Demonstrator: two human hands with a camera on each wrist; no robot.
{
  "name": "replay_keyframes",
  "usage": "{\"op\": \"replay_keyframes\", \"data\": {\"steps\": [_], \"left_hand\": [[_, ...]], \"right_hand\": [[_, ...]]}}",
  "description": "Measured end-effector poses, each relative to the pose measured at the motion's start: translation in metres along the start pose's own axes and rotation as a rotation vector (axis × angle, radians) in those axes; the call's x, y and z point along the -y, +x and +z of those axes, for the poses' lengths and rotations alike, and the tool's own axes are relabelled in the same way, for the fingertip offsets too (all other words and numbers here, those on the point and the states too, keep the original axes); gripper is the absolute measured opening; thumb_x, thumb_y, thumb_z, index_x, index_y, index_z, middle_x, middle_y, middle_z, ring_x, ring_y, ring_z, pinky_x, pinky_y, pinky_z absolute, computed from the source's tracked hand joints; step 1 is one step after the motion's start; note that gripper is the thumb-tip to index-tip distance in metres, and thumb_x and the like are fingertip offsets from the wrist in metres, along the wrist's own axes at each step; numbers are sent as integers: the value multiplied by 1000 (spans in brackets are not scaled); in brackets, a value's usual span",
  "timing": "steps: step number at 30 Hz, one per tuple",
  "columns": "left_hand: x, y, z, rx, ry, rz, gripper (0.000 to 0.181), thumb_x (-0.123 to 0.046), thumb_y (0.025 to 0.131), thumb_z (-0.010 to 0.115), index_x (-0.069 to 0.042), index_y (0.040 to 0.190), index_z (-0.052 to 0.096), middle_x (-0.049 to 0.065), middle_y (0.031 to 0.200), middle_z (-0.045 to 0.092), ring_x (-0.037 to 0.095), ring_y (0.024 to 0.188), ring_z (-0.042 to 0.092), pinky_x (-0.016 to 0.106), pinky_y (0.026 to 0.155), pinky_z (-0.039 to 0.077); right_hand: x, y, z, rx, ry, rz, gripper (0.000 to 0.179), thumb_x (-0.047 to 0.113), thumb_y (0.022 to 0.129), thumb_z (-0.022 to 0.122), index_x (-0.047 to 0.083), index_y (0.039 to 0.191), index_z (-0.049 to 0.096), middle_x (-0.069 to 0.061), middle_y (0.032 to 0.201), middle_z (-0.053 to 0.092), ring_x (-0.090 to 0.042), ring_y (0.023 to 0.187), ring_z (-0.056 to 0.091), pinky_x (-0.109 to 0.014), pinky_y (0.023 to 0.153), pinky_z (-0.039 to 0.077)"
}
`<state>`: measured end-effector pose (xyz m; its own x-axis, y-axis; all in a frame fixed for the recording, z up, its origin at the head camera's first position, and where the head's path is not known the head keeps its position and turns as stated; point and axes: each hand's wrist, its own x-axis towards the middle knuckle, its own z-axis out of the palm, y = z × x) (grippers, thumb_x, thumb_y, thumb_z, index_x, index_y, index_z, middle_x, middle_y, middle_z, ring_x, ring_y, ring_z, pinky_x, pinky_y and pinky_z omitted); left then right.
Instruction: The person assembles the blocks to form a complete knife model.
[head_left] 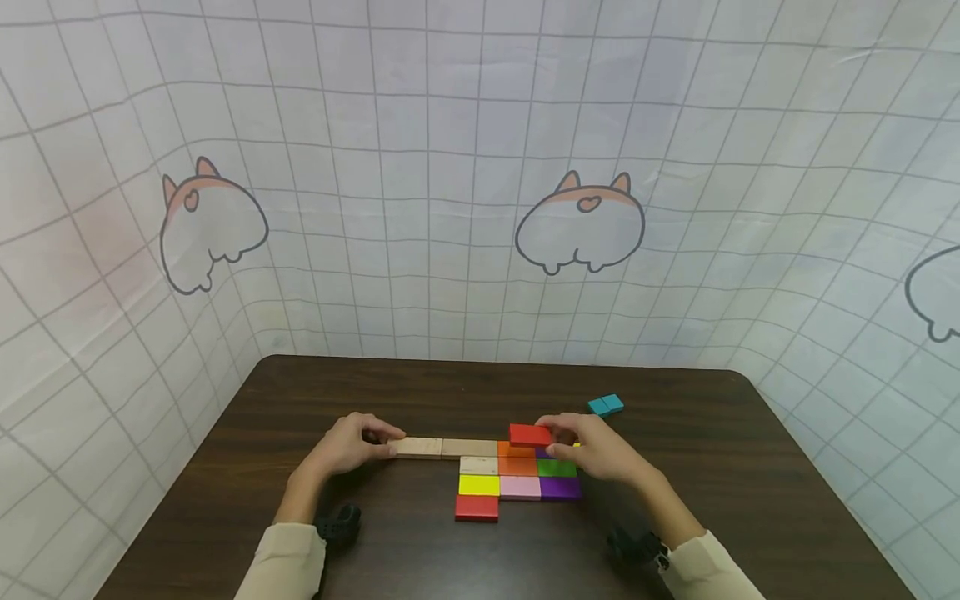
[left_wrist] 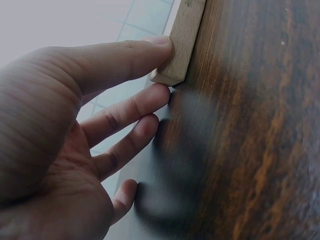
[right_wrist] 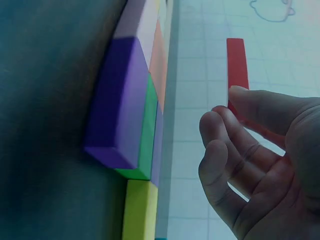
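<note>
My left hand (head_left: 351, 446) pinches the outer end of a plain wooden block (head_left: 418, 448) lying flat on the table; the left wrist view shows the thumb on this block's (left_wrist: 181, 50) side. A second plain block (head_left: 468, 448) continues the row to the right. Between thumb and fingers, my right hand (head_left: 600, 443) holds a red block (head_left: 529, 435), raised above the table in the right wrist view. Beneath and in front of it lie orange (head_left: 517, 467), green (head_left: 557, 468), pink (head_left: 520, 488), purple (head_left: 560, 489) and yellow (head_left: 478, 485) blocks, edge to edge.
Another red block (head_left: 477, 508) lies at the near end of the arrangement. Two teal blocks (head_left: 606, 405) sit together behind the right hand. The dark wooden table (head_left: 420, 554) ends at the back before a white gridded curtain (head_left: 420, 208).
</note>
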<state>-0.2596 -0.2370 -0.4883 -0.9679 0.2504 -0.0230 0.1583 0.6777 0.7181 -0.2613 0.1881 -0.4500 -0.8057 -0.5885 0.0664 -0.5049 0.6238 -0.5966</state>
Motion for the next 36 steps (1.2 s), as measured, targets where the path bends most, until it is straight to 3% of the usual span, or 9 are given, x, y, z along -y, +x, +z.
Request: {"op": "replay_keyframes", "data": {"steps": [5, 13, 22, 36], "left_hand": [[0, 0, 0, 1, 3, 3, 19, -18, 90, 79, -20, 108, 81, -1, 90, 68, 16, 80, 54, 34, 71, 46], [1, 1, -1, -1, 3, -2, 18, -19, 90, 80, -21, 108, 81, -1, 91, 68, 17, 81, 54, 34, 71, 46], [1, 1, 0, 6, 3, 12, 19, -17, 90, 79, -20, 108, 81, -1, 89, 67, 16, 79, 55, 33, 70, 47], [2, 2, -1, 13, 10, 21, 19, -18, 90, 79, -20, 109, 81, -2, 89, 67, 16, 79, 55, 32, 69, 46]], "right_hand": [[0, -20, 7, 7, 22, -22, 35, 22, 98, 69, 15, 133, 66, 5, 97, 66, -8, 79, 56, -24, 67, 50], [4, -36, 20, 88, 57, -4, 41, 23, 97, 71, 8, 135, 65, 7, 97, 65, -3, 80, 55, -23, 70, 50], [3, -37, 24, 156, 51, -4, 37, 20, 96, 72, 10, 131, 68, 13, 85, 62, 0, 77, 54, -22, 69, 49], [6, -38, 24, 205, 62, 12, 33, 17, 91, 76, 12, 124, 71, 12, 83, 60, 0, 75, 54, -21, 68, 49]]}}
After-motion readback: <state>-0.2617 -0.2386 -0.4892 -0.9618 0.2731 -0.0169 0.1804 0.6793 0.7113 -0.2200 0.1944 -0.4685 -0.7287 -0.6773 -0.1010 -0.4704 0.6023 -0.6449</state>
